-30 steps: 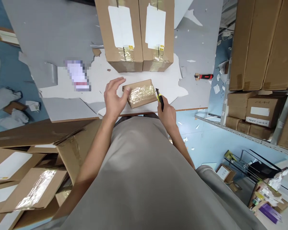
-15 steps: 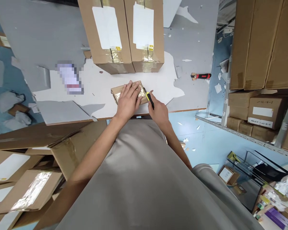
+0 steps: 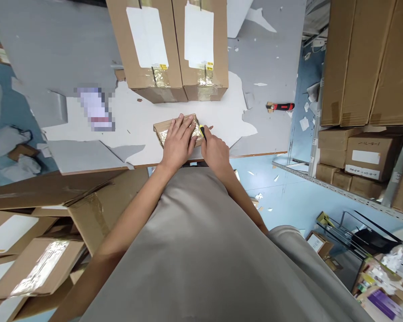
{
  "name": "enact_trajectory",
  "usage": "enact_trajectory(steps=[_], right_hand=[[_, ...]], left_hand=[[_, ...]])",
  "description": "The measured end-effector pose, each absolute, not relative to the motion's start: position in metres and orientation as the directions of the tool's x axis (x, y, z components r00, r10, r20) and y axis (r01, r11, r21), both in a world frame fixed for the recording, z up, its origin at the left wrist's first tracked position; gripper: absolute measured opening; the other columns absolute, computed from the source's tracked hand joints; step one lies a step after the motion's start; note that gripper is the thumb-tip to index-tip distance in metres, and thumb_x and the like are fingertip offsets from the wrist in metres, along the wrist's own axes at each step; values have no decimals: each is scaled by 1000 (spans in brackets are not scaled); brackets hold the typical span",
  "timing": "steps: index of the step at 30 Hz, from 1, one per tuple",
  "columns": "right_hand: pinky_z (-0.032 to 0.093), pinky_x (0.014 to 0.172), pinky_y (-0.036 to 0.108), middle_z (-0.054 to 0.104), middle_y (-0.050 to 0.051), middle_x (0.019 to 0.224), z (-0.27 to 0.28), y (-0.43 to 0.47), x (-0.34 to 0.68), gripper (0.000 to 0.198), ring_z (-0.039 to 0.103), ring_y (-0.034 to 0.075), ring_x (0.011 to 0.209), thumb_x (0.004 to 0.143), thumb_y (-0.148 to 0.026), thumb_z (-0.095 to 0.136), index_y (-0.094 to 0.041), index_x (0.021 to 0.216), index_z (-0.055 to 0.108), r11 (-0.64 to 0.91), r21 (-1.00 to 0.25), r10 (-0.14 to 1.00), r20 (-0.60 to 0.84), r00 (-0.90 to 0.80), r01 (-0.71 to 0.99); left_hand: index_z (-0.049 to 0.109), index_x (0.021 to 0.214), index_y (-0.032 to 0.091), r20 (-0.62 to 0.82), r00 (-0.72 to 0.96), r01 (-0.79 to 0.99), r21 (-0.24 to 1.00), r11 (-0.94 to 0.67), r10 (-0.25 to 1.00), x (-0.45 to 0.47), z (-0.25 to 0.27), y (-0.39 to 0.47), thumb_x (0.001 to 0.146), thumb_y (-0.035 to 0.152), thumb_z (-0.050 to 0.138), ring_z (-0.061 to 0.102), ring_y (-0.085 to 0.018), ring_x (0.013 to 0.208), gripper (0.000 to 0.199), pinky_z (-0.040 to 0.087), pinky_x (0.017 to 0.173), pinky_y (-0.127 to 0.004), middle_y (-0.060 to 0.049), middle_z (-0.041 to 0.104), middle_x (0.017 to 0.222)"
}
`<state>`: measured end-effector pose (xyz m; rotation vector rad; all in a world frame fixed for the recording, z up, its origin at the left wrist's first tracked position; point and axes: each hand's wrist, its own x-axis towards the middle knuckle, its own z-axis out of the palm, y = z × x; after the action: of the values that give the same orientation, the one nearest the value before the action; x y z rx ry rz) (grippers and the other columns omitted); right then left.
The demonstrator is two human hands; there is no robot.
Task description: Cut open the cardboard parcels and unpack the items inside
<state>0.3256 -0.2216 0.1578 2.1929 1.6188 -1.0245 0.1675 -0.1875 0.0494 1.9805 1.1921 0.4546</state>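
Note:
A small cardboard box (image 3: 160, 130) with shiny clear tape lies near the front edge of the table. My left hand (image 3: 177, 143) rests flat on its top, fingers stretched out. In my right hand (image 3: 216, 152) is a yellow and black utility knife (image 3: 202, 130), its front end at the right side of the box. The fingers wrap round the handle and hide most of it. Whether the blade is in the cardboard cannot be made out.
Two tall taped cartons (image 3: 203, 40) with white labels stand behind the small box. A red and black cutter (image 3: 284, 106) lies to the right, a blurred-out phone-like object (image 3: 96, 107) to the left. Open cartons (image 3: 97, 210) crowd the lower left; a shelf of boxes (image 3: 364, 152) stands right.
My right hand has moved slightly left and the utility knife now sits closer along the box's right side, more covered by the hand. My left hand stays on the box.

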Motion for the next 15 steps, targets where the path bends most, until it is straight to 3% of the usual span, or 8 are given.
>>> enact_trajectory(steps=[9,15], right_hand=[[64,105,45,85,24,129,176,-234,321,59,83,36,125,119,-17,36,-15,177,45,-371,-118,684,-705,185,921],[64,104,42,84,23,134,153,-230,324,53,83,34,127,120,-14,41,-16,171,54,-345,-138,714,-681,165,928]], left_hand=[[64,169,32,-85,494,589,765,-262,865,170,44,-191,118,66,47,34,-36,182,63,18,152,-68,-9,58,183],[66,167,34,-78,478,585,771,-251,875,168,42,-182,118,63,46,31,-34,184,60,15,153,-66,-6,55,185]])
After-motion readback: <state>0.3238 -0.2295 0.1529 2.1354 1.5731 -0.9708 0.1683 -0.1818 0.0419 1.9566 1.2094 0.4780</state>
